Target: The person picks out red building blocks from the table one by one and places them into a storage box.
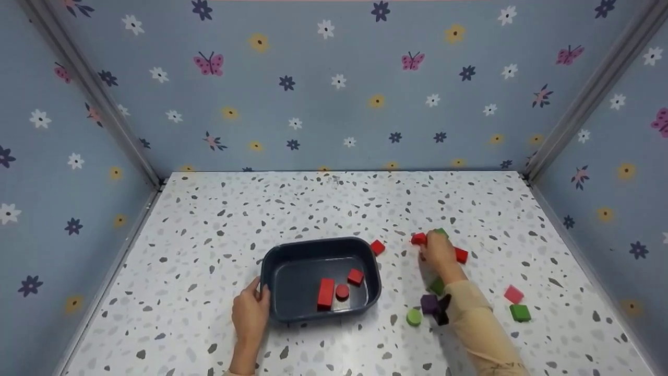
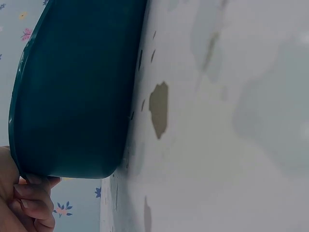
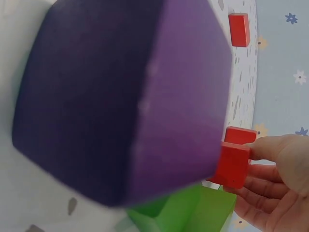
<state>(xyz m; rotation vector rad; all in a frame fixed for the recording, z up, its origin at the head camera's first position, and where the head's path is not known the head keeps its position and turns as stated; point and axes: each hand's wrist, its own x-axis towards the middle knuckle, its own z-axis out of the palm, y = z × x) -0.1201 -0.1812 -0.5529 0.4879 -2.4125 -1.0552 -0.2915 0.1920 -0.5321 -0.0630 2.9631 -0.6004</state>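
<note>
My left hand (image 1: 249,316) grips the left rim of a dark blue plastic tub (image 1: 292,312), thumb on the near side. The left wrist view shows the tub's outer wall (image 2: 77,96) with the curled fingers (image 2: 36,205) at its rim. Inside the tub lie a long red block (image 1: 325,293), a red cylinder (image 1: 342,292) and a small red block (image 1: 356,277). Right of the tub, my right hand (image 1: 439,256) pinches a red block (image 3: 232,165) between thumb and fingers. Another red block (image 3: 240,135) is just behind it, and a green block (image 3: 210,208) is close below.
A red block (image 1: 378,247) lies by the tub's right corner. Near the right forearm are a purple block (image 1: 430,304), a black piece (image 1: 442,313) and a light green cylinder (image 1: 414,317). Farther right lie a pinkish-red block (image 1: 513,294) and a green block (image 1: 520,313). Patterned walls enclose the speckled table (image 1: 209,219).
</note>
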